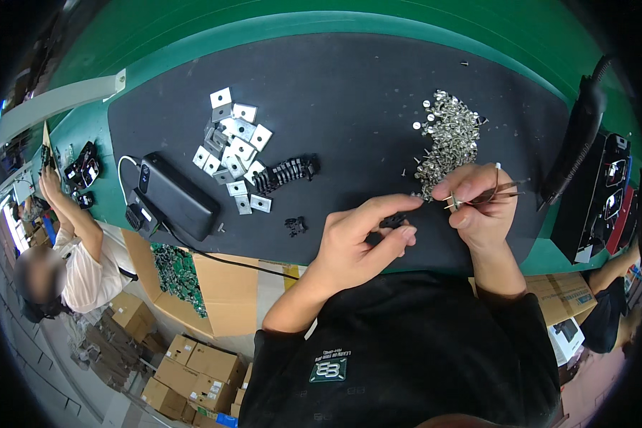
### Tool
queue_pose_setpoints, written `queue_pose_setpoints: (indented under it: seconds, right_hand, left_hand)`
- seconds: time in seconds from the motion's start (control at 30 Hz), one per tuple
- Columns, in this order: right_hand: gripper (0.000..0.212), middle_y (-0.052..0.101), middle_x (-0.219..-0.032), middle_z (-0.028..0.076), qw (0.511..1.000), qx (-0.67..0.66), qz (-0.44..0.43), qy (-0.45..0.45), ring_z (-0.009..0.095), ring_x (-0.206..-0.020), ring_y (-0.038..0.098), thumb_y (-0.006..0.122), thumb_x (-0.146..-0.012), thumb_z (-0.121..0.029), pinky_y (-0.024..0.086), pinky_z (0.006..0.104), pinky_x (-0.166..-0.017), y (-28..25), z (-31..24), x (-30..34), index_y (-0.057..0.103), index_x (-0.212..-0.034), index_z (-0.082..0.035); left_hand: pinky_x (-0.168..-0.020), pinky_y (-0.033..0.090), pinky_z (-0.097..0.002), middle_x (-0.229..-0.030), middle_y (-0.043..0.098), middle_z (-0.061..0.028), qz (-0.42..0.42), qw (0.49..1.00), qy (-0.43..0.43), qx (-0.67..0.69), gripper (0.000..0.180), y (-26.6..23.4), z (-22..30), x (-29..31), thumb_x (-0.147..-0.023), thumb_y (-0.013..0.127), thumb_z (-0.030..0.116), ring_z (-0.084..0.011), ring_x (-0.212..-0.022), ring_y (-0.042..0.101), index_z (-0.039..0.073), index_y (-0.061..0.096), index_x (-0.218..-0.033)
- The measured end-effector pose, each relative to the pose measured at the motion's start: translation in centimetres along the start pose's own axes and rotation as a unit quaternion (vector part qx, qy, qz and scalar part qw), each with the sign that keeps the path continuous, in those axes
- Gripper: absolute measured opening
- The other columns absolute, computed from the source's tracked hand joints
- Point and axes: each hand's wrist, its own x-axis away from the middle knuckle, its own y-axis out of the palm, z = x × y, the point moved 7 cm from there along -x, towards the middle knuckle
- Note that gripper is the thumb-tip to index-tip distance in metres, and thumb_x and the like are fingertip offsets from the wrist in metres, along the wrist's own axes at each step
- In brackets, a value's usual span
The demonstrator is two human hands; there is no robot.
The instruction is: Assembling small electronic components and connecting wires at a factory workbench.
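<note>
And here's your mat [357,93]: the screw pile [453,132] sits to the right, your right hand [485,207] at its near end, your left hand [357,246] beside it. Over left, plates [241,150] lie heaped, a clip row [287,175] against their right side (more clips [294,227] nearer you). Leftmost, the power bank [178,196]; off the near-left edge, a carton [225,292] holding circuit boards [177,274].

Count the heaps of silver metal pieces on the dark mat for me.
2: square plates at the left of the mat, and small headed fasteners at the right, near end seemingly partly hidden by the right hand.
</note>
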Motion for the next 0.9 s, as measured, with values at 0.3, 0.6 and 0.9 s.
queue_pose_setpoints:
  seconds: [0.3, 0.6, 0.9]
  right_hand:
    - [0.029, 0.067, -0.089, 0.017, 0.998, 0.042, 0.017, -0.054, 0.019, -0.080, 0.065, 0.085, -0.061, -0.006, 0.050, 0.0261, -0.067, -0.2, -0.4, -0.4, 0.063, -0.080, -0.002]
    - [0.022, 0.065, -0.074, 0.007, 0.991, 0.128, -0.009, 0.036, 0.005, -0.056, 0.055, 0.082, -0.067, -0.004, 0.038, 0.0177, -0.048, 0.8, 0.8, -0.6, 0.066, -0.082, 0.000]
    - [0.024, 0.068, -0.075, 0.007, 0.973, 0.226, -0.051, 0.025, 0.010, -0.063, 0.065, 0.084, -0.065, -0.006, 0.050, 0.0202, -0.053, 2.0, 0.1, -0.8, 0.067, -0.081, 0.000]
  left_hand:
    - [-0.057, 0.042, -0.0196, -0.078, 0.058, -0.0042, 0.021, 0.998, -0.060, 0.028, 0.044, 0.2, -0.7, -0.2, -0.085, 0.056, -0.001, -0.0049, -0.061, 0.049, -0.001, 0.046, -0.128]
    - [-0.063, 0.049, -0.0235, -0.087, 0.065, -0.0111, 0.032, 0.995, -0.028, -0.095, 0.045, -0.2, 0.1, -0.2, -0.084, 0.058, -0.003, -0.0120, -0.069, 0.064, -0.002, 0.048, -0.128]
    - [-0.059, 0.047, -0.0200, -0.094, 0.067, -0.0120, 0.026, 0.986, 0.064, -0.149, 0.038, -0.4, 1.4, -0.2, -0.081, 0.062, -0.005, -0.0082, -0.071, 0.061, -0.007, 0.055, -0.119]
